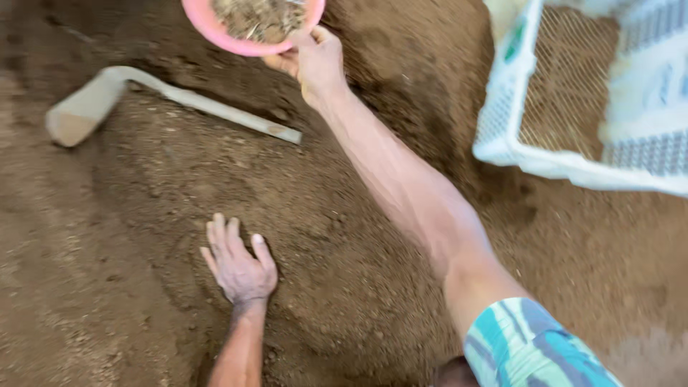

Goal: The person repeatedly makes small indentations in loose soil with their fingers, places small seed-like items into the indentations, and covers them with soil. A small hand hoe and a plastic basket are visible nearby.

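Note:
My right hand [314, 63] reaches far forward and grips the near rim of a pink bowl [215, 30] at the top edge of the view. The bowl holds soil mixed with dry plant bits. My left hand [239, 265] rests flat on a mound of brown soil [322, 215], fingers spread, holding nothing. The right arm stretches diagonally across the mound, with a striped teal sleeve at the shoulder.
A pale hoe-like tool [165, 97] lies on the soil at the upper left. A white plastic mesh crate [502, 136] with soil inside sits at the upper right. Soil covers the ground all around.

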